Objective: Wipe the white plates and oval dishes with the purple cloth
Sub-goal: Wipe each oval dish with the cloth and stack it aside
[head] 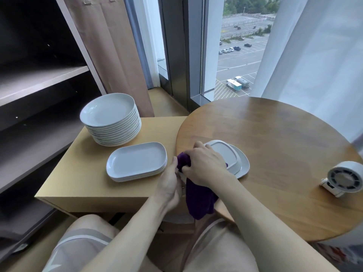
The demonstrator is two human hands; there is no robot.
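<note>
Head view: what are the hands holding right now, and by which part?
Both the left hand and right hand grip the purple cloth at its bunched upper end; the rest hangs loose.

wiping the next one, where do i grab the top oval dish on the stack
Take the top oval dish by the raised rim at its right short end, coming from the right. It lies flat, open side up; that end is nearest the left hand, and the rim gives fingers a lip.

oval dish (224,156): left end behind right hand (204,165) | purple cloth (198,199): partly hidden
</note>
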